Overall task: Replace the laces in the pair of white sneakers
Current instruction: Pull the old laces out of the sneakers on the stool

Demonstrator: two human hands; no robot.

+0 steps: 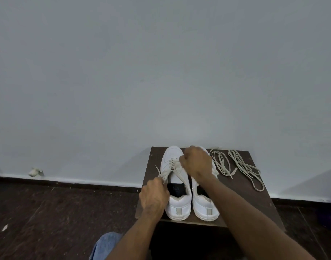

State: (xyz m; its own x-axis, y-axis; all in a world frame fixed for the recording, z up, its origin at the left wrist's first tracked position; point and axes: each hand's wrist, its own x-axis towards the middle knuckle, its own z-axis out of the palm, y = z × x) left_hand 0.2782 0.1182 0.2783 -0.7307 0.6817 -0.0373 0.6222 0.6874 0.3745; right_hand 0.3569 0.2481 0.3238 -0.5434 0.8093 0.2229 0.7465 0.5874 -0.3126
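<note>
Both hands (155,194) (196,162) pinch the left sneaker's (177,186) lace (165,174).

We see a pair of white low-top leather sneakers side by side, heels toward us, toes toward the wall. The left white sneaker (177,186) has its cream flat lace (171,166) loosened, one end trailing off to the left. The right white sneaker (205,205) is partly hidden. Two loose cream laces (238,166) lie coiled just right of the pair.
</note>
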